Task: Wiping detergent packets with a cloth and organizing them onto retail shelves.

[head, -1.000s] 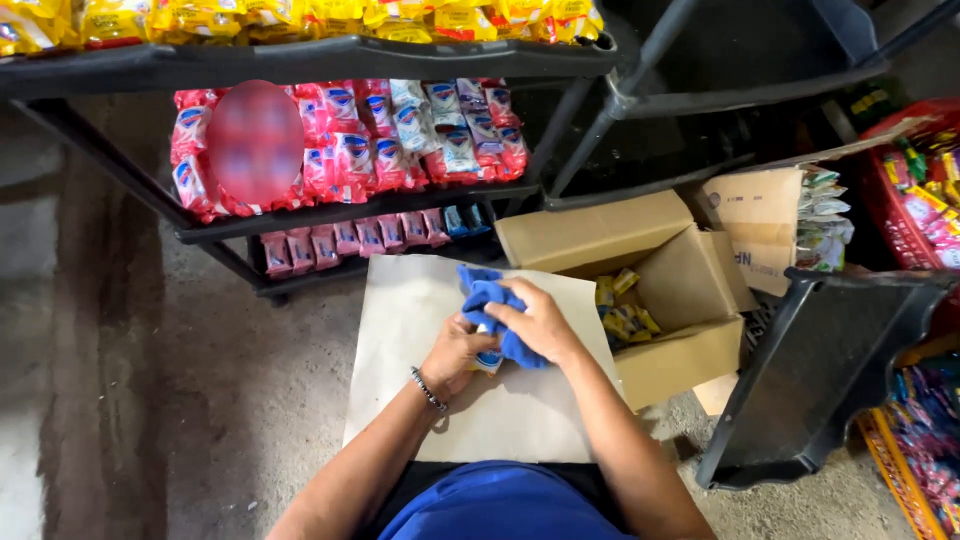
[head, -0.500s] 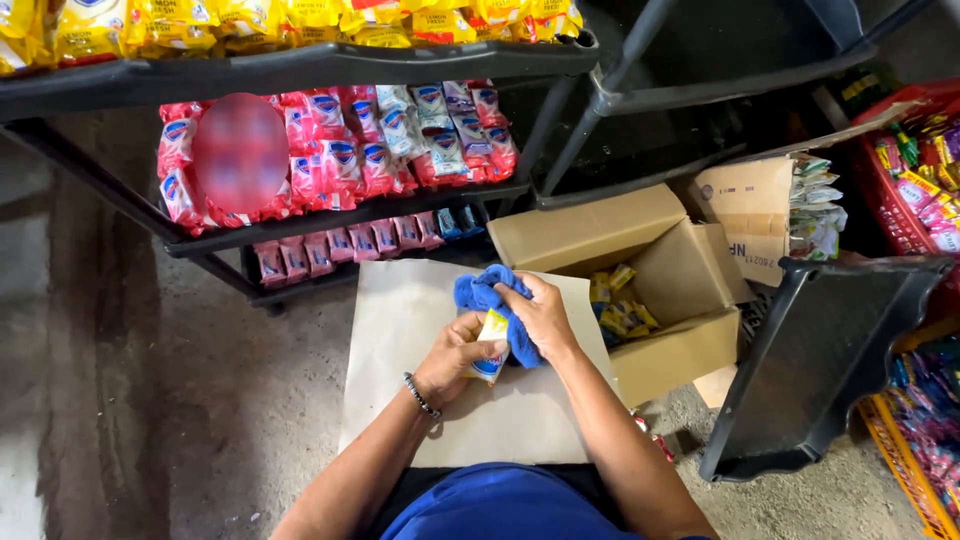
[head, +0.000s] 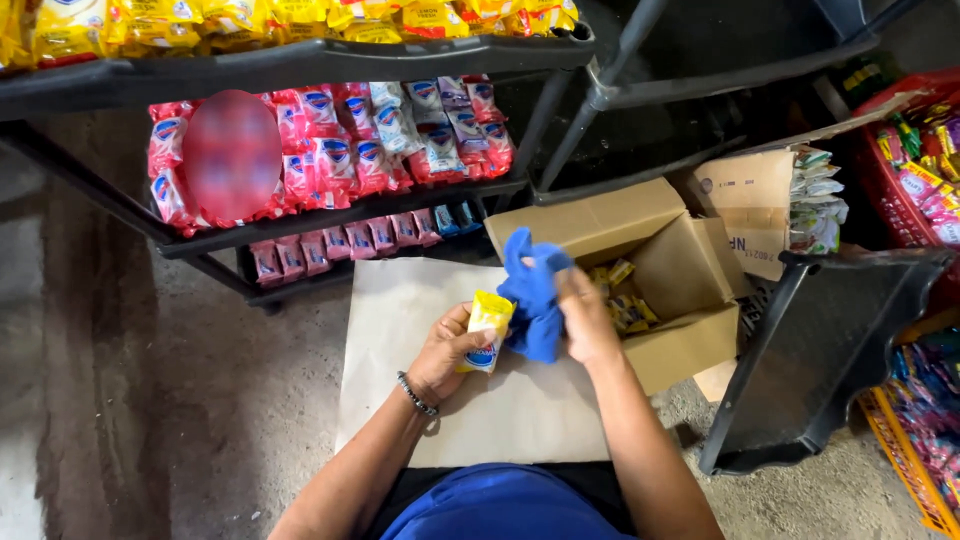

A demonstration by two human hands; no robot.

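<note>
Small yellow packet (head: pixel 488 332) sits upright in the left hand (head: pixel 450 352), fingers wrapped round its lower half so the top face stays exposed. Right hand (head: pixel 585 318) is clenched on a bunched blue cloth (head: pixel 533 296), pressed against the packet's right edge. That grip reads as a wipe-down: one hand steadies, the other rubs.

Both hands hover over a sheet of tan cardboard (head: pixel 440 400) laid flat on the concrete floor (head: pixel 200 400), probably as a clean working surface.

Landmark: open cardboard box (head: pixel 680 290).
- Packet and cloth: just left of the box, near its open flap.
- Inside the box: more yellow packets (head: pixel 625 298), loose at the bottom, same kind as the one held. Box mouth tilts toward the person, so they are within easy reach.
- Right of the box: second carton (head: pixel 750 200) with green-and-white packs (head: pixel 818 200) poking out its side.
- Below right: black plastic tray (head: pixel 810 360) leaning on edge.
- Left and behind: black metal shelf rack (head: pixel 330 215), red-pink packs (head: pixel 340 150) stacked on the middle tier, yellow bags (head: pixel 250 20) on top, a row of small pink packs (head: pixel 340 245) on the lowest level.
- Far right: red basket (head: pixel 905 170) of mixed goods.

Beaded bracelet (head: pixel 416 393) on the left wrist.
</note>
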